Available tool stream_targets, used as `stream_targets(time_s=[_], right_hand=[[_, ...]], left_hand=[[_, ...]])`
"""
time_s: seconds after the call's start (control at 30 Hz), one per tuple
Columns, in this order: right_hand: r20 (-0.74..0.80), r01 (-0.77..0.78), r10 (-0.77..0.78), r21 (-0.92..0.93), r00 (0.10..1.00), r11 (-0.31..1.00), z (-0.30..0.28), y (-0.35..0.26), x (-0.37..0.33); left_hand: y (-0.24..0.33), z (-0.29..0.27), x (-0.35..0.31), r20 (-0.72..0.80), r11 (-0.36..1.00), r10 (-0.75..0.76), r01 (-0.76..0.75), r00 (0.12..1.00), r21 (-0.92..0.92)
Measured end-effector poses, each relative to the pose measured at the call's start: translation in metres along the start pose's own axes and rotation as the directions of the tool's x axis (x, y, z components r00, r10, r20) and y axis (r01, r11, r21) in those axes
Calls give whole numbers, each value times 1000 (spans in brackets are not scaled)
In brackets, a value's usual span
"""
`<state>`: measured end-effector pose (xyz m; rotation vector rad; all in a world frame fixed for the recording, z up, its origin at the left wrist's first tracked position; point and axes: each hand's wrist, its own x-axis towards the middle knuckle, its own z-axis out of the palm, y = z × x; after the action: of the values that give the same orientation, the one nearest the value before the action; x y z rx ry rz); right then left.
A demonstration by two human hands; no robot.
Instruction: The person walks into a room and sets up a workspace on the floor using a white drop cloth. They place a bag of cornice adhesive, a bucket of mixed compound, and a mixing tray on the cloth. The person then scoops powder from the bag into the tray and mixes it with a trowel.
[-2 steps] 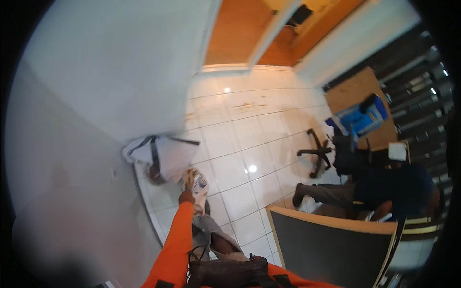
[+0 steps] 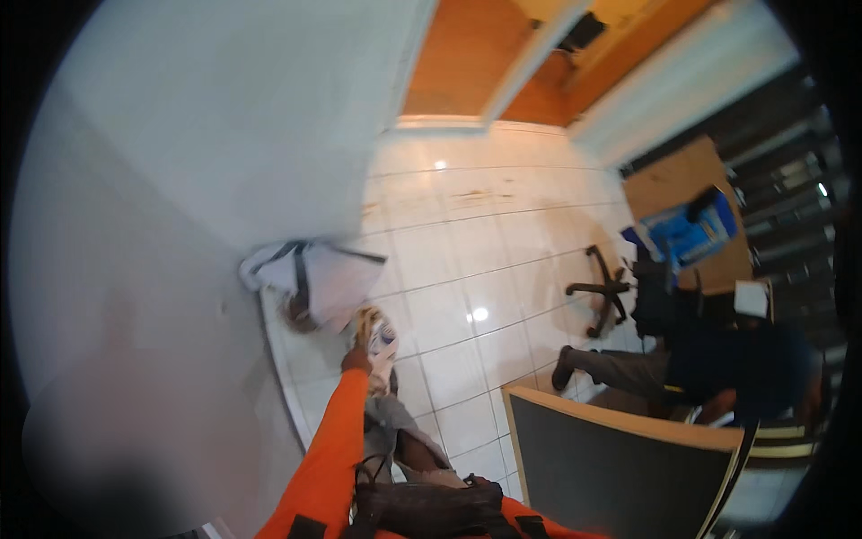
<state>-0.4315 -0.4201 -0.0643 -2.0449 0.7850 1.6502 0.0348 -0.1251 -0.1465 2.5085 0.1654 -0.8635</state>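
My left arm, in an orange sleeve, reaches down and forward. At its end my left hand (image 2: 357, 359) is closed on a white printed cloth-like bundle (image 2: 383, 341) with yellow-brown patches. The fingers are small and blurred. Just beyond it, against the wall, a larger white bag (image 2: 337, 283) with dark bands lies on the floor; I cannot tell whether it touches the bundle. My right hand is out of view; only some orange sleeve shows at the lower edge. A dark bag (image 2: 431, 509) hangs at my front.
A pale wall (image 2: 180, 180) runs along the left. To the right stand a dark panel with a wooden edge (image 2: 620, 418) and a wheeled chair base (image 2: 606, 287). Another person (image 2: 736, 359) leans there, near a cardboard sheet (image 2: 682, 175). White floor tiles (image 2: 458, 260) lead to a doorway (image 2: 467, 63).
The view has shifted slightly, so the room appears a little further right. My left hand keeps its hold on the printed bundle.
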Motion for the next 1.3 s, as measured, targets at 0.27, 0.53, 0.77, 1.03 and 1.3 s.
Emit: stream_targets(time_s=[0.27,0.53,0.77,1.03,1.3], right_hand=[[-228,250,-207,177,951,952,51,30,29],[-195,387,-384,-24,902,922,-37,-33,-55],[-154,362,-365,-50,918,931,-93,-89,-65],[-104,438,-446,-90,889,895,-152,-149,-11],[-165,487,-490,-59,856,871,-197,-225,-13]], left_hand=[[-8,-26,-70,114,999,-9,5,993,33],[-61,-38,-170,105,999,44,-45,994,6],[-140,-9,-269,154,995,-11,-5,988,104],[-221,40,-346,141,818,-544,560,827,-128],[-270,72,-425,100,658,-653,628,751,-415]])
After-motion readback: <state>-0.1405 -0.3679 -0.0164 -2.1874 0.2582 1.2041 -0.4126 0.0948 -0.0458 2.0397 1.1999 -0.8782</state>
